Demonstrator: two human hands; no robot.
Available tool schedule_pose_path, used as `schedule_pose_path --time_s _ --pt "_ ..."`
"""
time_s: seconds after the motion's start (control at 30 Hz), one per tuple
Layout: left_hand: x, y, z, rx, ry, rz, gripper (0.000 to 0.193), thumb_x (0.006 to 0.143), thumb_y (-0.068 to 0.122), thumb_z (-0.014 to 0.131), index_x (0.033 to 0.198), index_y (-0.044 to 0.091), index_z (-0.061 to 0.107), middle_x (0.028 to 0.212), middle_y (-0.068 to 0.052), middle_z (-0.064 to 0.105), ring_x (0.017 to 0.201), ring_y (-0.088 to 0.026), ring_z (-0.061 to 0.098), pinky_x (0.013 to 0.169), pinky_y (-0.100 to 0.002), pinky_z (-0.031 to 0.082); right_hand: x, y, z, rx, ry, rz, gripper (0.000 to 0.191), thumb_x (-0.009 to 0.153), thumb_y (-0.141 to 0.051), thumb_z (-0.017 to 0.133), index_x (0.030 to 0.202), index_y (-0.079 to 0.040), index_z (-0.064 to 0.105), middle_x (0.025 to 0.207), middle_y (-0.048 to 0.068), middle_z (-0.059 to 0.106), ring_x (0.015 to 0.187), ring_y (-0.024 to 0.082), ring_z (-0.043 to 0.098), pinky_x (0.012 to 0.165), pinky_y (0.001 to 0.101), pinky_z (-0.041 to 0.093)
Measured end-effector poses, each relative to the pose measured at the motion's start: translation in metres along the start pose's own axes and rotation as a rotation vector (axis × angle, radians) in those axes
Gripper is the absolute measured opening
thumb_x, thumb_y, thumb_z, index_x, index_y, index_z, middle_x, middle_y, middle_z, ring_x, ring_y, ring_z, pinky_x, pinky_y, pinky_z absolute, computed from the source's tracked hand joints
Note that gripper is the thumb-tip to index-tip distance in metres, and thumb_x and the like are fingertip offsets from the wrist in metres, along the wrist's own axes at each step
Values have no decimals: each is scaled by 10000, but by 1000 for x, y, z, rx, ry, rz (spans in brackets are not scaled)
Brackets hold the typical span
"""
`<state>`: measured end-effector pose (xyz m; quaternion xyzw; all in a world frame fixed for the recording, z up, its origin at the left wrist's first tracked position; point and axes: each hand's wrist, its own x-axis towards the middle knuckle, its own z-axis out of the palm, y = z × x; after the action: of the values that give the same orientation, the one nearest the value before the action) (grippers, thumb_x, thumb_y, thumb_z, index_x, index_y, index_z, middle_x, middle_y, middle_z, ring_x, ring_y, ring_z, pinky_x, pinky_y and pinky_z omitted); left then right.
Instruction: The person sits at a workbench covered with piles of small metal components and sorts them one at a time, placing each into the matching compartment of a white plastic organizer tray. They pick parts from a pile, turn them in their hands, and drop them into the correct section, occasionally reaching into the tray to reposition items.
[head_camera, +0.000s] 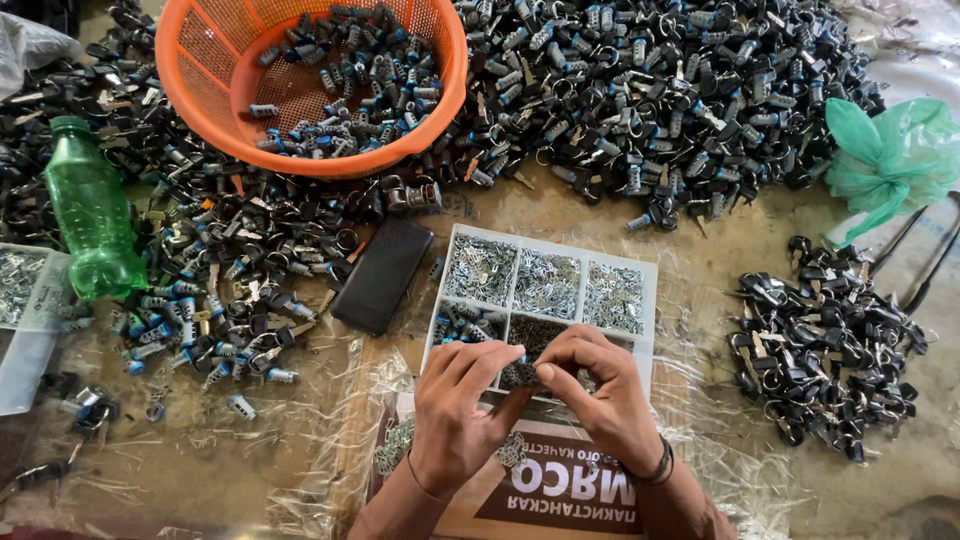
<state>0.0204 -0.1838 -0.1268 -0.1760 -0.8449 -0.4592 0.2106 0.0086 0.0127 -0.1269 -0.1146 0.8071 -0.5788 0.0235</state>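
Left hand (455, 405): grip pinched on a small part, hidden between fingertips.
Right hand (600, 390): pinching likewise, fingertips meeting the left's.
Compartment tray (646, 275): just beyond both hands, holding small metal parts.

An orange mesh basket (200, 60) holding small lock cylinders sits at the top, ringed by a dark heap of keys and cylinders (640, 90). A green plastic bottle (92, 215) stands left, a black case (383, 275) lies nearby, and a green bag (890, 155) sits right.
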Motion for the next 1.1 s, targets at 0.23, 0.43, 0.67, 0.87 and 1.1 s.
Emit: schedule_pose_path --time_s 0.23,0.43,0.67,0.87,1.1 --pt "1 0 0 -5 3 19 397 785 187 864 1132 79 704 1082 -77 720 961 -279 650 867 -384 515 0 0 4 -4 30 -14 58 882 -65 730 883 -7 729 879 42 686 795 133 610 697 265 490" --pt "3 0 0 -12 -2 20 406 774 164 865 1140 83 708 1082 -70 717 960 -276 649 861 -383 514 0 1 2 -12 25 -39 57 864 -47 744 905 -7 752 876 44 685 797 128 611 702 262 488" --pt "4 2 -1 7 4 64 384 778 126 861 1135 87 724 1078 -48 710 968 -260 650 869 -384 507 0 0 3 -1 59 -14 47 831 -28 772 871 -5 767 816 36 677 739 117 606 653 255 480" --pt "4 1 1 42 10 136 388 769 88 856 1134 80 728 1084 -28 706 961 -236 647 885 -390 494 -3 5 5 1 81 57 75 777 -22 806 846 0 788 769 33 689 663 100 607 582 251 476" --pt "4 2 3 -38 4 140 407 748 79 872 1129 77 731 1086 -27 715 951 -229 652 860 -376 493 5 11 -14 169 -91 160 106 777 -28 829 869 9 792 816 36 695 750 100 624 652 259 482"
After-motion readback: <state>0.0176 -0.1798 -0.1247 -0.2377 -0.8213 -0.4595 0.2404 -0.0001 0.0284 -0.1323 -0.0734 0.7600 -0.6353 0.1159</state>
